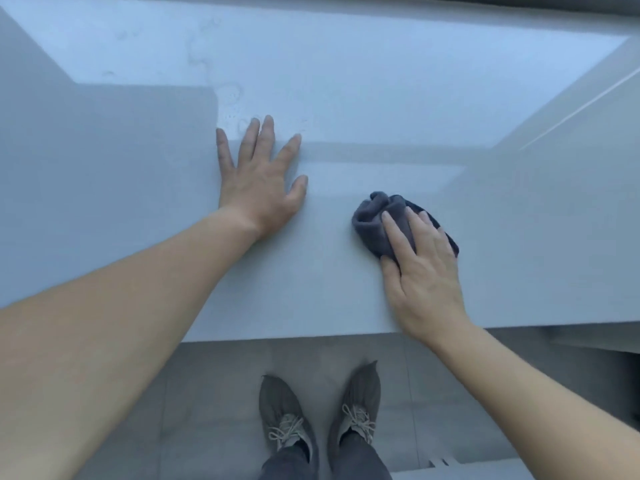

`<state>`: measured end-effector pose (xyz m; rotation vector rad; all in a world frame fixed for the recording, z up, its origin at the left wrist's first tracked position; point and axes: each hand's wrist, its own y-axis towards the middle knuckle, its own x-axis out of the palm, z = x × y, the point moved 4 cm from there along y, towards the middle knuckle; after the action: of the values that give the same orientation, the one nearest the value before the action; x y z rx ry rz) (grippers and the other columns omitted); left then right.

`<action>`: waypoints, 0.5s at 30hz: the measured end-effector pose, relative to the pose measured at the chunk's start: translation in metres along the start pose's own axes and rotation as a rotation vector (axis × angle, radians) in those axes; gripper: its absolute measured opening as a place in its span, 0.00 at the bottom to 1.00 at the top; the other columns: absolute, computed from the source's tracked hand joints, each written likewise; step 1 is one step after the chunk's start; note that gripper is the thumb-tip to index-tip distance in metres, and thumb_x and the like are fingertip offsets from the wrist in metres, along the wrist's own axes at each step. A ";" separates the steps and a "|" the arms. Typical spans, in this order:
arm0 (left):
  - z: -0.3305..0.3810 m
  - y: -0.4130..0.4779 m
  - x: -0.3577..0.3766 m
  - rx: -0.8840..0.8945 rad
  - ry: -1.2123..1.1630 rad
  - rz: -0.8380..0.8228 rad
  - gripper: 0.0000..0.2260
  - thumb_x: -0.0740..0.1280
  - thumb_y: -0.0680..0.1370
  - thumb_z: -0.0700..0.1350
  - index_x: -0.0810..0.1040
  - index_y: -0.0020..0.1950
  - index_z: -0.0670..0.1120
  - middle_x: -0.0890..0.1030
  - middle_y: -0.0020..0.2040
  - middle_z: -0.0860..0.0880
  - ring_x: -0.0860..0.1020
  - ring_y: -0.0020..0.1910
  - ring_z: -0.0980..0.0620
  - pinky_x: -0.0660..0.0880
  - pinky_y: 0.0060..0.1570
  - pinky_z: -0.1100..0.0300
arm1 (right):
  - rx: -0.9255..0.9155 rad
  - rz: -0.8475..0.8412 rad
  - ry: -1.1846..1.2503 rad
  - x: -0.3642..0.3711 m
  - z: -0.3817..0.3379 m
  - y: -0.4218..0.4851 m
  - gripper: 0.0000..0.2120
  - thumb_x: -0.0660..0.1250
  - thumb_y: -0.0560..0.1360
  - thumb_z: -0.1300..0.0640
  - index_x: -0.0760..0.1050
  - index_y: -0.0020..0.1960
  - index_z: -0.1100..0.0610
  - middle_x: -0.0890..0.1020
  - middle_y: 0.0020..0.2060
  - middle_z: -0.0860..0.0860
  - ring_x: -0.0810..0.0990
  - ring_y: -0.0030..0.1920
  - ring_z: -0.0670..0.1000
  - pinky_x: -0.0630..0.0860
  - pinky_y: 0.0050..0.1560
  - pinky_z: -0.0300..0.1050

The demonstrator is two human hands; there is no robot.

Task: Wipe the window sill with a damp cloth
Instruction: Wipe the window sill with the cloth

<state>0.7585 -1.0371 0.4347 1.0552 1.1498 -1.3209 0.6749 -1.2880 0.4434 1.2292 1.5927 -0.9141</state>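
Head view: right hand [424, 271] presses the bunched grey cloth [375, 216] under straight fingers [398, 233] onto the window sill [346, 98], right of centre near its front edge; left hand [259, 183] spread flat, holding nothing; droplet marks [232, 98] lie far-left of the cloth.

Bare forearms [138, 289], dark trousers [360, 462], grey laced shoes [284, 417].

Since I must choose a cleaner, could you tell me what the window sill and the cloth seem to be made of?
Window sill: likely pale stone or stone-like composite, smooth with a slight sheen; droplets bead on it near the left hand. Cloth: dark grey, probably microfibre or terry; soft, thick bunched folds.
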 end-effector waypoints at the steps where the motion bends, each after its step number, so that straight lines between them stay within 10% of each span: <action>1: 0.005 -0.006 -0.002 0.006 -0.012 0.024 0.29 0.49 0.79 0.60 0.53 0.79 0.56 0.47 0.81 0.45 0.41 0.79 0.47 0.32 0.72 0.36 | -0.029 0.013 -0.020 0.004 -0.006 -0.014 0.27 0.57 0.80 0.52 0.61 0.78 0.49 0.62 0.77 0.56 0.57 0.78 0.60 0.54 0.77 0.62; 6: 0.046 -0.046 0.011 0.061 -0.067 -0.037 0.30 0.47 0.78 0.61 0.52 0.79 0.54 0.46 0.81 0.45 0.42 0.79 0.45 0.35 0.74 0.39 | -0.362 -0.148 -0.078 0.011 -0.002 -0.071 0.27 0.57 0.80 0.49 0.57 0.78 0.43 0.59 0.79 0.52 0.53 0.80 0.55 0.52 0.78 0.57; 11: 0.051 -0.044 0.011 0.008 -0.068 -0.050 0.29 0.50 0.76 0.61 0.58 0.77 0.55 0.50 0.80 0.45 0.44 0.79 0.45 0.37 0.74 0.38 | 0.004 0.004 -0.005 -0.011 0.032 -0.041 0.26 0.56 0.80 0.52 0.61 0.78 0.49 0.62 0.77 0.56 0.57 0.78 0.59 0.56 0.76 0.64; 15: 0.066 -0.037 0.007 -0.065 -0.068 -0.049 0.24 0.55 0.77 0.57 0.62 0.71 0.49 0.55 0.78 0.43 0.48 0.78 0.42 0.40 0.73 0.33 | -0.235 -0.068 -0.073 -0.002 0.025 -0.066 0.27 0.55 0.81 0.49 0.57 0.79 0.46 0.60 0.78 0.54 0.55 0.79 0.57 0.53 0.78 0.59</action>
<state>0.7219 -1.1040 0.4401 0.9338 1.1665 -1.3382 0.6161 -1.3271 0.4395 0.9735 1.6398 -0.7793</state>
